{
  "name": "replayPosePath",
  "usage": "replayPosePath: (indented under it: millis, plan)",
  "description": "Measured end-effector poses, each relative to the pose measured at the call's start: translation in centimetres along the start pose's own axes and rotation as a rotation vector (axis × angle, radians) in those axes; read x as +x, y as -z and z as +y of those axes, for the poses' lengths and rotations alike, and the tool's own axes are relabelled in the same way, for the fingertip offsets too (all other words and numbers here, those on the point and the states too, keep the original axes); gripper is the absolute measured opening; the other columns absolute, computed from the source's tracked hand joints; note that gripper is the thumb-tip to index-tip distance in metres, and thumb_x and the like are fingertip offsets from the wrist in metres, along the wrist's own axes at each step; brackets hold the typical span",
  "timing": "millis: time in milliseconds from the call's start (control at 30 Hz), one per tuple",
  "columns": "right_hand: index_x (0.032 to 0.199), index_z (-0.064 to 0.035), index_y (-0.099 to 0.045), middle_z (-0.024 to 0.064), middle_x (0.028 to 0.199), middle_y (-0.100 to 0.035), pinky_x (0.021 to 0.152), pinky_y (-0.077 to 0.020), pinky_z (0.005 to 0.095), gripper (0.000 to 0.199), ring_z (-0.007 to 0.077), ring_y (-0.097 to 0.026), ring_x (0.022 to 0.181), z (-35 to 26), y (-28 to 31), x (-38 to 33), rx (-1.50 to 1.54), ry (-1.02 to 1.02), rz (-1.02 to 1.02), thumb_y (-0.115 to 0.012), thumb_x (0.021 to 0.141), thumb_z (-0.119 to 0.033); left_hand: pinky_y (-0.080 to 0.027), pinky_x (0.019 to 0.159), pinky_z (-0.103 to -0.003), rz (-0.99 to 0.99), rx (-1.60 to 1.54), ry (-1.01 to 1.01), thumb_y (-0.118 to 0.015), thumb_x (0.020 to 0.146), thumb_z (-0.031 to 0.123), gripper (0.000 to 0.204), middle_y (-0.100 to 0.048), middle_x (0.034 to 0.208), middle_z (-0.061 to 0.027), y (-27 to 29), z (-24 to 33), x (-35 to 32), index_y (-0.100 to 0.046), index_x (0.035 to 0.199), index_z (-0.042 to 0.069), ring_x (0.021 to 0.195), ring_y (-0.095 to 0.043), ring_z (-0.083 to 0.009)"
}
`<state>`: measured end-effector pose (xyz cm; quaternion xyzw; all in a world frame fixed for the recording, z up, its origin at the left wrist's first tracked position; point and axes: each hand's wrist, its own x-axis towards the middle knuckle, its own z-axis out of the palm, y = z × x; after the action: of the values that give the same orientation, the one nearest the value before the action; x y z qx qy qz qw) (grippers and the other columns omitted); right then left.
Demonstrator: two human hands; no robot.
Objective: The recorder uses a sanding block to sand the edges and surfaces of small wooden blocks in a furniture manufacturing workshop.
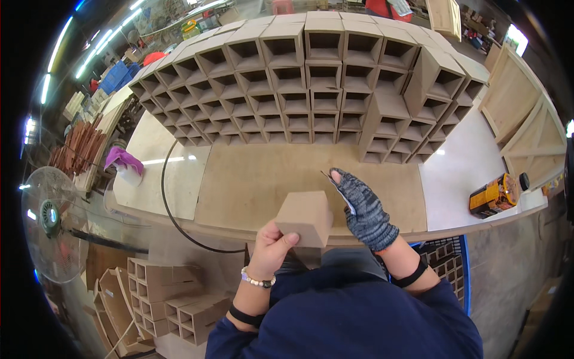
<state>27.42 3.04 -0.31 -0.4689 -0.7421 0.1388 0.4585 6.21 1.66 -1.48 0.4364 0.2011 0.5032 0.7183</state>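
Stack of open-fronted brown fibreboard cubby boxes [311, 78] fills bench rear. Small brown fibreboard box [306, 218] well nearer than stack, at bench front edge, long axis toward stack. Left hand [270, 244] grips box. Gloved right hand [362, 206] beside box, pinching thin sheet.

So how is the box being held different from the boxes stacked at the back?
The held box is alone in the left hand, closed sides showing. The stacked boxes stand in rows, open ends showing. The right hand, gloved, rests beside the held box. Both are plain brown board.
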Motion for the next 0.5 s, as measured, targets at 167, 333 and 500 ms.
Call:
replayPosePath:
  millis: [167, 333, 500]
  plan:
    - [0.121, -0.0075, -0.048, 0.0135, 0.116, -0.053, 0.093, -0.0381, 0.0362, 0.044, 0.0296, -0.051, 0.106, -2.8, 0.3, 1.5, -0.034, 0.240, -0.145, -0.054, 0.078, -0.005, -0.043, 0.086, -0.028, 0.040, 0.007, 0.029, -0.060, 0.083, 0.007, 0.027, -0.060, 0.105, -0.0066, -0.1, 0.6, 0.4, -0.055, 0.107, -0.001, 0.096, -0.055, -0.0126]
    - [0.124, -0.0055, -0.046, 0.0133, 0.119, -0.052, 0.098, -0.0341, 0.0363, 0.052, 0.0300, -0.048, 0.111, 3.3, 0.2, -1.2, -0.342, -0.021, -0.206, -0.051, 0.072, 0.002, -0.043, 0.082, -0.025, 0.030, 0.027, 0.086, -0.058, 0.083, 0.005, 0.025, -0.060, 0.102, -0.0060, -0.7, 1.9, 0.5, -0.054, 0.106, -0.002, 0.093, -0.055, -0.0102]
    - [0.119, -0.0048, -0.050, 0.0149, 0.115, -0.054, 0.095, -0.0369, 0.0353, 0.041, 0.0300, -0.052, 0.105, -0.7, 0.6, 1.1, -0.211, 0.081, 0.085, -0.050, 0.078, -0.001, -0.043, 0.076, -0.021, 0.093, 0.303, 0.090, -0.052, 0.085, 0.001, 0.018, -0.061, 0.097, -0.0054, -2.2, 1.1, 0.8, -0.053, 0.103, -0.004, 0.087, -0.055, -0.0068]
